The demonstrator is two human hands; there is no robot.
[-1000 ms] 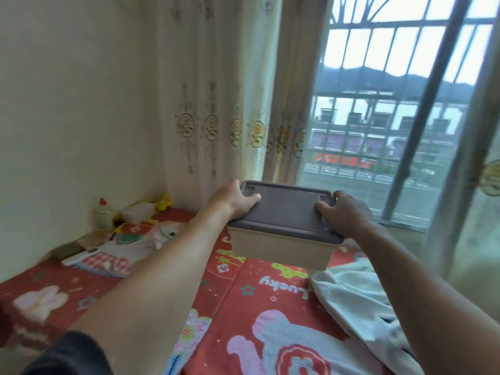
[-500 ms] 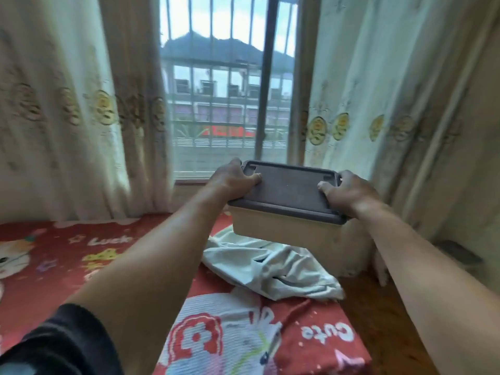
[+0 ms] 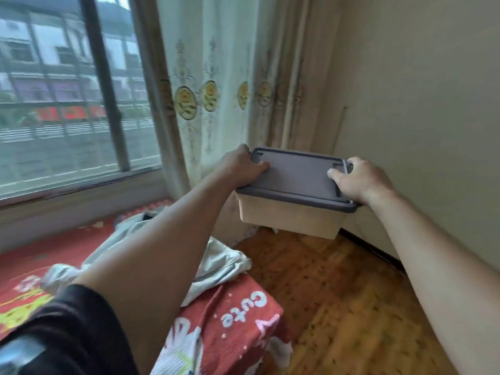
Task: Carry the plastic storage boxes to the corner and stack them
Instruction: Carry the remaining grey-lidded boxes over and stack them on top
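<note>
Both bare arms reach forward, nearly straight. The left hand (image 3: 240,166) grips the left end of a box (image 3: 295,201), thumb on its lid. The right hand (image 3: 357,180) grips the right end the same way. A dark sleeve (image 3: 67,328) covers the left upper arm.

One box (image 3: 290,217) with one lid (image 3: 297,177), two hands, one curtain (image 3: 216,77), one window (image 3: 67,90), one cloth (image 3: 219,261).

Item: rectangular beige plastic storage box (image 3: 290,219) with grey-brown snap-on lid (image 3: 297,175), closed. You hold it aloft by its short ends, roughly level, above wooden floor, near curtained room corner.
</note>
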